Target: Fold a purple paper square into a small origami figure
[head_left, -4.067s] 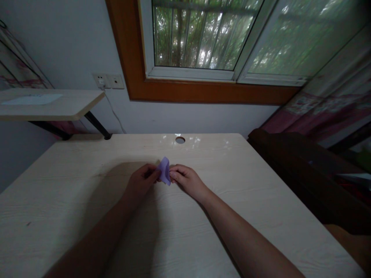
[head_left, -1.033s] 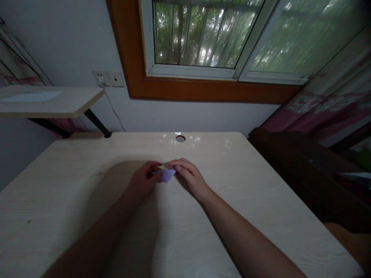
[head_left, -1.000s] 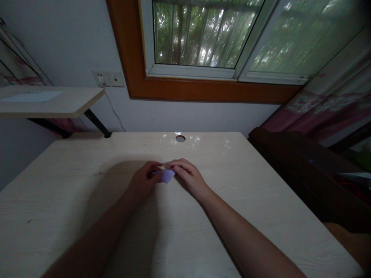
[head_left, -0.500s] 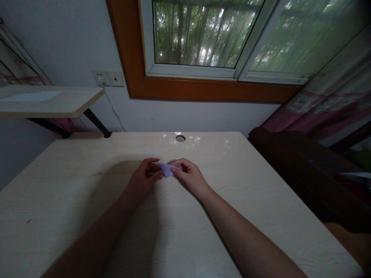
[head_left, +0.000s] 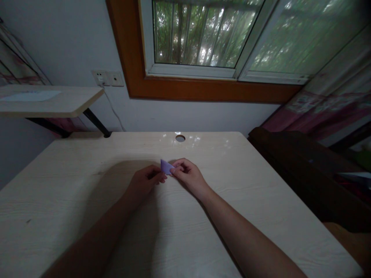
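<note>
A small piece of folded purple paper (head_left: 166, 167) is held just above the middle of the desk, one corner pointing up. My right hand (head_left: 189, 175) pinches its right side between thumb and fingers. At the lower left edge of the paper, my left hand (head_left: 149, 179) has its thumb and fingertips closed together on it. The fingers partly cover the paper, so its full shape is hidden.
The pale wooden desk (head_left: 188, 231) has a round cable hole (head_left: 180, 138) near its back edge. A raised shelf (head_left: 87, 101) on black legs stands at the back left. Beyond the desk are a window (head_left: 199, 34) and a wall socket (head_left: 100, 78). Dark wooden furniture (head_left: 292, 162) flanks the right side.
My left hand has moved slightly down and its fingers have closed at the paper's lower left edge. The paper has turned, with its left corner now pointing up. My right hand stays nearly still.
</note>
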{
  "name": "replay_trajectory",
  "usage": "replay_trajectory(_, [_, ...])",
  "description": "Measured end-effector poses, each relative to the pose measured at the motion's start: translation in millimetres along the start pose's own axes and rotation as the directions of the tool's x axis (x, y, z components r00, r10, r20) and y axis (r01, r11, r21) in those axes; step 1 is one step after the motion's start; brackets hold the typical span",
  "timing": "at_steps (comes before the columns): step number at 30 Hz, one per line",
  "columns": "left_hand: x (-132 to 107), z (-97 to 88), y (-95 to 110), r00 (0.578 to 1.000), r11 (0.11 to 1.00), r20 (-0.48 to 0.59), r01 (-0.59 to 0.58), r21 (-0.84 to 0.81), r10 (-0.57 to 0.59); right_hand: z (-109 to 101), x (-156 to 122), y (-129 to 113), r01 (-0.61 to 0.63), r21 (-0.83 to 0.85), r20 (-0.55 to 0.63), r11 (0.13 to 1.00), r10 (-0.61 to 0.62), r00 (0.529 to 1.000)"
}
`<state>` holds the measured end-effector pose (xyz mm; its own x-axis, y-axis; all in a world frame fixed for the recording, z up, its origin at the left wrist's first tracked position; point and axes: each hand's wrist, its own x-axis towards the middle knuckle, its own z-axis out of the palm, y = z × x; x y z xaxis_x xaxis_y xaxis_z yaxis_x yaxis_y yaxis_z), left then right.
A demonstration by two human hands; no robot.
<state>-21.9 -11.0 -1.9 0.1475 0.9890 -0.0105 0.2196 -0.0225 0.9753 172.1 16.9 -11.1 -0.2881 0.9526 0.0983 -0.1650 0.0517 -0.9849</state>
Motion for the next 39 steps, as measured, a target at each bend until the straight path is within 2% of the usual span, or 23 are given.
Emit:
replay_trajectory(5, [2,-2.4,-1,0.997,1.000,-0.071,-0.006,-0.021,0.005,-2,0,-1,0.023,-0.092,0.028,0.995,-0.021,0.999])
replay_trajectory(9, [1,-3.3,-3,1.000,1.000,-0.029,0.006,-0.007,-0.006,-3,0,-7,0.048,-0.179,0.021,0.983,-0.045,0.999])
replay_trajectory(13, [1,-4.6,-4,1.000,1.000,0.011,-0.007,-0.001,0.007,-5,1,-9,0.064,-0.233,0.070,0.970,-0.049,0.996])
replay_trajectory(19, [2,-5.5,-5,1.000,0.998,0.008,0.018,-0.064,-0.017,-5,0,-13,0.090,-0.240,0.118,0.967,-0.063,0.991])
replay_trajectory(28, [1,-5.9,-2,1.000,0.999,0.019,-0.001,-0.040,0.002,-5,1,-15,0.092,-0.249,0.167,0.964,-0.051,0.985])
replay_trajectory(39, [1,-5.4,-1,1.000,0.998,0.022,-0.003,-0.068,0.004,-5,2,-10,0.072,-0.252,0.140,0.965,-0.037,0.989])
